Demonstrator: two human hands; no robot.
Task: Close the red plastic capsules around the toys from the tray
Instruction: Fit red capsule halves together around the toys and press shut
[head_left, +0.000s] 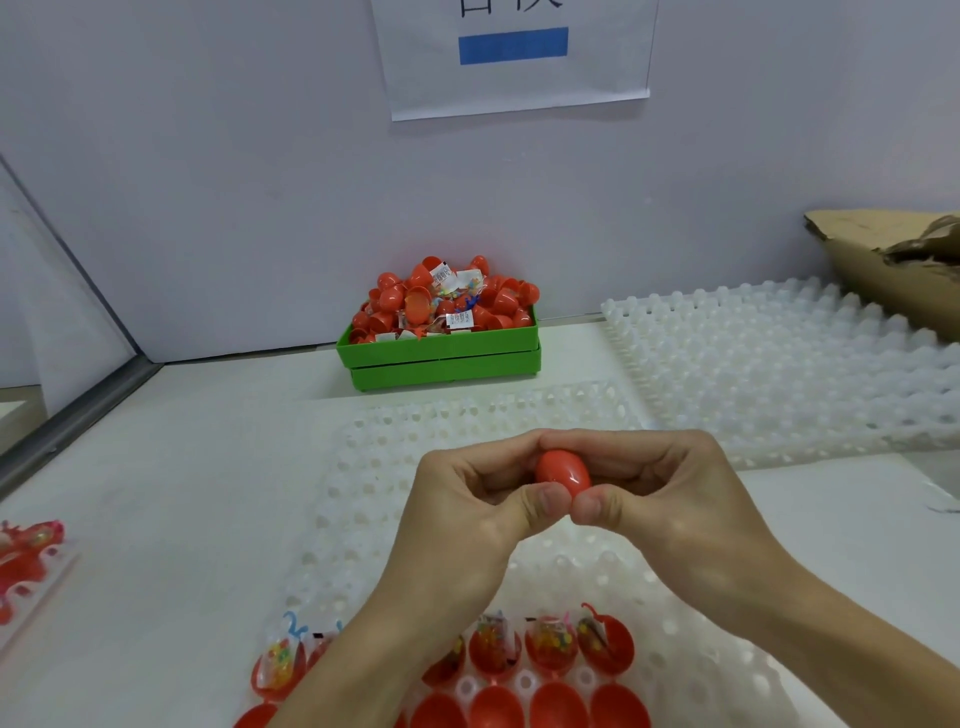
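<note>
Red and egg-shaped, a plastic capsule (563, 473) is being held above the white dimpled tray (363, 493) at the middle of the worktop (171, 499). Both hands are sharing it: the left hand (478, 499) is keeping its grip clenched on the capsule's left end, the right hand (670, 488) is grasping the right end, and the two thumbs are pressing side by side on its near face. Nearer the person, open capsule halves (550, 649) with bagged toys are sitting in the tray's pockets. Against the wall a green bin (441, 358) is holding a heap of more red capsules. A second white tray (779, 364) is lying at right, near a cardboard box (883, 270).
</note>
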